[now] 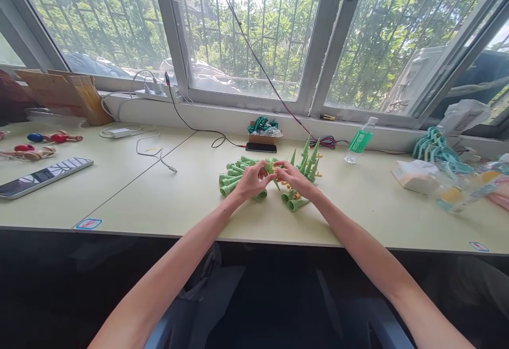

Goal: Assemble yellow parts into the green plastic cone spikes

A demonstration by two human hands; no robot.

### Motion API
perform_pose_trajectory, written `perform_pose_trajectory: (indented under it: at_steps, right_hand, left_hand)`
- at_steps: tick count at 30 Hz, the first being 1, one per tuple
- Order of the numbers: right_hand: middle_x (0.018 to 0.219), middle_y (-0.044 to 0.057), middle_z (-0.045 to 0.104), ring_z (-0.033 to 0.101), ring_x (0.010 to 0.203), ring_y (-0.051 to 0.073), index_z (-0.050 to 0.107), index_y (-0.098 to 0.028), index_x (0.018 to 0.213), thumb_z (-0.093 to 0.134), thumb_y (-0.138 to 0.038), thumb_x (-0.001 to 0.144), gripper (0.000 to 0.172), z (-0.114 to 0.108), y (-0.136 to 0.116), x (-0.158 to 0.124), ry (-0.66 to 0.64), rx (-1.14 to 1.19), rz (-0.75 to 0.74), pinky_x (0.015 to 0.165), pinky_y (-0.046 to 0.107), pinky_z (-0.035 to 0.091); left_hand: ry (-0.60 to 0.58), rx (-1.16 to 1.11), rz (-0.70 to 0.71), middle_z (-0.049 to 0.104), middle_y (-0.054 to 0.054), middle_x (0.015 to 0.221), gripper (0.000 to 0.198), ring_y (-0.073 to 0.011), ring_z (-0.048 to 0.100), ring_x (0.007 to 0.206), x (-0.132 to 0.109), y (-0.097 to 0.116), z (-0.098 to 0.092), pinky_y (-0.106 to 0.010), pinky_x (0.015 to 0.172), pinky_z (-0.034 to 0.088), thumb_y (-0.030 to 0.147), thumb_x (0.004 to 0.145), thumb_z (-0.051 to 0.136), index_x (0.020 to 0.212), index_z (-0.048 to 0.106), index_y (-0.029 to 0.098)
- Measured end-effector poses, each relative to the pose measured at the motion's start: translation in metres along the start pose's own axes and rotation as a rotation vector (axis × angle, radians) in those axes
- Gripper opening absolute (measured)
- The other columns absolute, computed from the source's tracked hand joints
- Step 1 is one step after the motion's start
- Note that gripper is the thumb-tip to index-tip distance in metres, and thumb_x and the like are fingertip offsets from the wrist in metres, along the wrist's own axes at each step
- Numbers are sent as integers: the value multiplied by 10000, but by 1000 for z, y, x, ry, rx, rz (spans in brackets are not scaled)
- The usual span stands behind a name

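Note:
My left hand (253, 179) and my right hand (293, 176) meet over the middle of the table. The left fingers pinch a green plastic cone (277, 185) whose narrow tip points down. Closed around a small yellow piece (274, 169) at that cone, my right fingertips hide part of it. To the left of my left hand lies a cluster of hollow green cones (229, 183), open ends toward me. Beyond my right hand, several pointed green cones (312, 159) stand with yellow pegs among them. Another hollow cone (295, 205) lies below the right wrist.
Behind the hands are a black phone (261, 147) and a small box of green items (264, 127). A water bottle (361, 140) stands at the back right, near green hangers (433, 147). On the left are a large tablet-like device (45, 177), a cable (157, 158) and wooden toys (55, 137).

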State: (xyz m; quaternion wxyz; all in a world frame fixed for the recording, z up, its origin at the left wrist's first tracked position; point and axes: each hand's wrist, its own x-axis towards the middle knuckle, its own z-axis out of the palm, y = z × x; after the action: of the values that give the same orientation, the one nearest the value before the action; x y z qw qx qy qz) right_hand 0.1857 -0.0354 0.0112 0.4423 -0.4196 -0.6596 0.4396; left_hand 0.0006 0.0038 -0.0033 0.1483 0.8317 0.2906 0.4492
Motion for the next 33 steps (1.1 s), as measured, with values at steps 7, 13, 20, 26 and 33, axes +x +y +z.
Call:
perform_pose_trajectory:
  at_steps: [7, 13, 20, 26, 33]
  right_hand:
    - [914, 42, 665, 663, 811, 167, 489, -200, 1178, 545, -505, 914, 407, 1, -1, 0, -31, 21, 4, 757, 318, 498]
    - [886, 28, 650, 647, 785, 150, 495, -195, 1165, 546, -513, 911, 409, 0, 1, 0, -28, 13, -12, 737, 298, 488]
    - [873, 25, 647, 632, 735, 141, 500, -192, 1155, 547, -524, 905, 418, 1, 0, 1, -19, 12, -13, 700, 286, 478]
    - [908, 34, 647, 642, 741, 149, 479, -201, 1172, 541, -525, 907, 423, 0, 0, 0, -45, 39, -7, 722, 302, 494]
    - [897, 20, 631, 640, 750, 144, 461, -213, 1206, 528, -492, 923, 403, 0, 1, 1, -60, 75, -10, 726, 294, 492]
  left_hand:
    - [-3, 2, 13, 652, 6, 691, 256, -141, 573, 607, 0, 1, -1, -270, 606, 468, 362, 839, 632, 1007, 537, 195]
    - [-20, -16, 15, 637, 14, 683, 222, -137, 565, 607, 0, 1, -1, -267, 610, 463, 358, 850, 621, 977, 532, 199]
    - [-23, -14, 17, 639, 14, 686, 235, -140, 566, 614, 0, 1, -2, -266, 611, 456, 380, 854, 613, 983, 534, 201]
    - [-42, -18, 23, 654, 8, 707, 198, -139, 571, 625, 0, 3, -3, -263, 616, 450, 371, 872, 593, 958, 541, 202]
    - [-27, 5, 35, 660, 3, 708, 228, -137, 568, 615, 0, 2, -2, -261, 608, 449, 383, 864, 606, 979, 542, 196]
